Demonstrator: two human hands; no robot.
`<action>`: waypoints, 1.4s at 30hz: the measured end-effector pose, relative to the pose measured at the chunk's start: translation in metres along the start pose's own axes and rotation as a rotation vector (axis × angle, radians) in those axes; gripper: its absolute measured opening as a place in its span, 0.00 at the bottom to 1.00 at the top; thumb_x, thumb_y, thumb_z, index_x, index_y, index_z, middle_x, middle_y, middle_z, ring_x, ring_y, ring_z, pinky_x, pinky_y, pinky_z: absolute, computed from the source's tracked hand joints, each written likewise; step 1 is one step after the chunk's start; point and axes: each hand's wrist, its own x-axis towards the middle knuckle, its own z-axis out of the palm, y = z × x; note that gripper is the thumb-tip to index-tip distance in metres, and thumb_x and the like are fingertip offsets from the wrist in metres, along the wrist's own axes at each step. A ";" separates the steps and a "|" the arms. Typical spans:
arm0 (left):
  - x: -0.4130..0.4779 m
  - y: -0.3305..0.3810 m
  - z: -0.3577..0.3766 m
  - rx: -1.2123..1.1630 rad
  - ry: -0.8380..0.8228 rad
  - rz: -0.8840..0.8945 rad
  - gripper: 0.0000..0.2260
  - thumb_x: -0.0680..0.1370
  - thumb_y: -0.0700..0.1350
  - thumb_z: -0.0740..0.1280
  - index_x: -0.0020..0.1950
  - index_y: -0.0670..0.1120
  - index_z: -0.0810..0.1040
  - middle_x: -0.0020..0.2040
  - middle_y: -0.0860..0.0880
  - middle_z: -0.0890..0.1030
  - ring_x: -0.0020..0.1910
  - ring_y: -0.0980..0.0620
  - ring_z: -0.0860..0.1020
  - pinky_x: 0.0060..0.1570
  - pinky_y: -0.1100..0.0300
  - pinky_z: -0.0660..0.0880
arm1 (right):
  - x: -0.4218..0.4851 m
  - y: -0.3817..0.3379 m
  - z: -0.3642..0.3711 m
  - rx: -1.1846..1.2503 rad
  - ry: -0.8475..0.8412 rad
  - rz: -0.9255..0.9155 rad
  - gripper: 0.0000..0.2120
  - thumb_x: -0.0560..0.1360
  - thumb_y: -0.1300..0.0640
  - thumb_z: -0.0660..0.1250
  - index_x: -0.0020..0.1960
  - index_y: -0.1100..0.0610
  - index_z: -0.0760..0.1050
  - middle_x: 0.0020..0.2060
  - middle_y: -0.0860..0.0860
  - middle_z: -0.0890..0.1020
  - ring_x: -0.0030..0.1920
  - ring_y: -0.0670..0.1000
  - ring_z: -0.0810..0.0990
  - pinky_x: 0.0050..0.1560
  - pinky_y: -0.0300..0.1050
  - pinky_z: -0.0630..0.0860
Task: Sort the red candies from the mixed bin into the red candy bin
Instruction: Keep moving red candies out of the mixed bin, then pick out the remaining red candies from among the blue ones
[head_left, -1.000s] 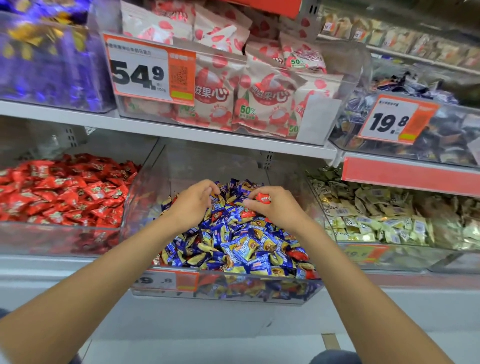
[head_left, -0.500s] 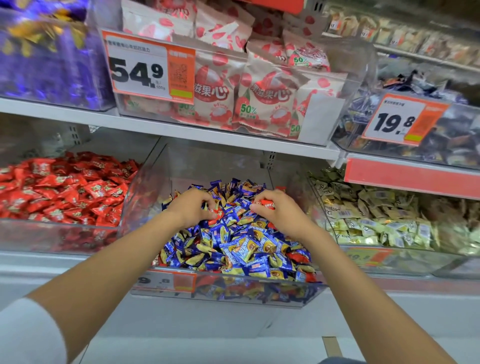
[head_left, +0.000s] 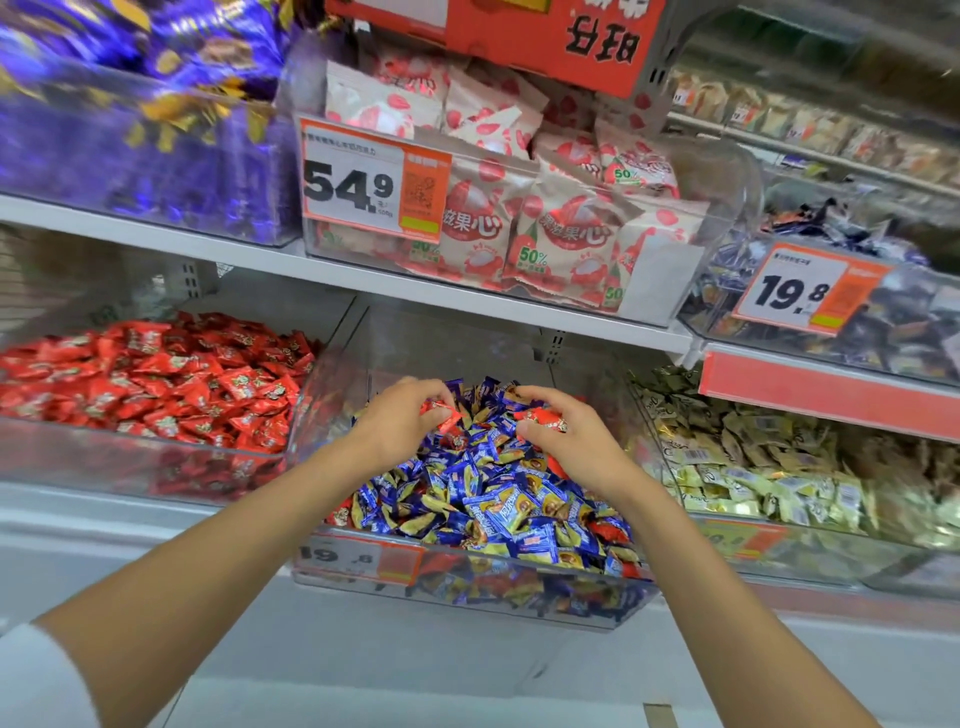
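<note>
The clear mixed bin (head_left: 467, 587) on the lower shelf holds a heap of blue and gold candies with a few red ones among them. Both my hands are over the back of the heap. My left hand (head_left: 400, 421) pinches a red candy (head_left: 445, 413) between thumb and fingers. My right hand (head_left: 571, 441) holds a red candy (head_left: 543, 418) in its curled fingers. To the left stands the red candy bin (head_left: 130, 457), filled with red wrapped candies.
A bin of pale yellow candies (head_left: 779, 467) stands to the right. The shelf above carries purple candies (head_left: 130, 130), white and pink bags (head_left: 545, 223) behind a 54.9 price tag, and dark candies (head_left: 883, 322) behind a 19.8 tag.
My left hand has lifted a red candy out of the heap. My right hand keeps its red candy. The view has tilted upward a little.
</note>
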 end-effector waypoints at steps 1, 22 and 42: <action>-0.003 0.001 -0.002 0.027 0.016 -0.007 0.06 0.80 0.48 0.64 0.44 0.58 0.74 0.58 0.50 0.77 0.58 0.48 0.75 0.56 0.55 0.70 | -0.001 -0.001 0.001 -0.001 0.007 0.006 0.18 0.79 0.54 0.65 0.68 0.48 0.71 0.62 0.41 0.72 0.53 0.38 0.72 0.57 0.35 0.66; -0.064 -0.049 -0.132 -0.139 0.442 0.022 0.05 0.76 0.46 0.69 0.43 0.47 0.76 0.34 0.53 0.77 0.33 0.58 0.73 0.37 0.61 0.67 | 0.008 -0.114 0.082 0.074 0.033 -0.090 0.05 0.78 0.55 0.67 0.53 0.54 0.76 0.38 0.50 0.79 0.29 0.42 0.73 0.30 0.33 0.70; -0.054 -0.079 -0.132 -0.151 0.212 0.070 0.38 0.69 0.69 0.53 0.70 0.46 0.71 0.69 0.48 0.72 0.69 0.54 0.67 0.67 0.64 0.58 | 0.065 -0.088 0.091 -0.355 -0.050 -0.113 0.11 0.78 0.57 0.65 0.60 0.51 0.77 0.60 0.47 0.79 0.62 0.45 0.75 0.62 0.40 0.69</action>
